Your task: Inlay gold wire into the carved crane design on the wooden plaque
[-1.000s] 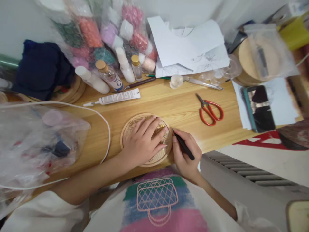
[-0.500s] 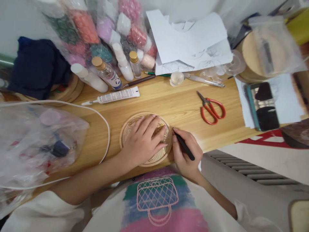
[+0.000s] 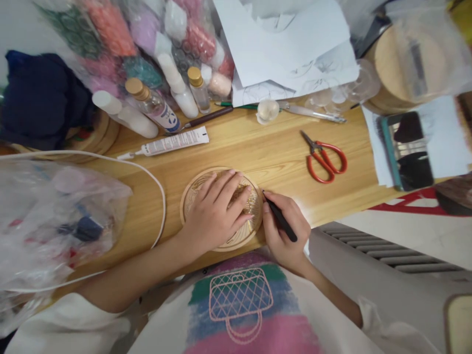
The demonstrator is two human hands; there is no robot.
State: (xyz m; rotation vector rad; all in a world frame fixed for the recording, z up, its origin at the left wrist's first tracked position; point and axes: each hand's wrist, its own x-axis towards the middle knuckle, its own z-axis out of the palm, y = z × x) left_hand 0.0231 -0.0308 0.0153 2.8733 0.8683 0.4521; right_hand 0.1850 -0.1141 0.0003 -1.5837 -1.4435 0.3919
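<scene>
Flat on a round carved wooden disc (image 3: pixel 243 238) lies my left hand (image 3: pixel 216 211), its fingers spread over the pattern. Gold-coloured pieces (image 3: pixel 250 201) show on the disc beside those fingers. My right hand (image 3: pixel 285 228) grips a black pen-like tool (image 3: pixel 282 219) at the disc's right edge. The tool's dark tip points up and left, close to the rim; whether it touches is too small to tell.
Red-handled scissors (image 3: pixel 324 157) lie right of the disc. Behind it are a white tube (image 3: pixel 175 141), bottles (image 3: pixel 155 105), a clear lump (image 3: pixel 268 110) and papers (image 3: pixel 287 49). A phone (image 3: pixel 408 150) lies far right. A white cable (image 3: pixel 161 196) and plastic bag (image 3: pixel 88 211) are left.
The view has shifted slightly, so the items at the back appear lower-left or higher. Both hands keep nearly the same places, my left on the disc and my right around the black tool.
</scene>
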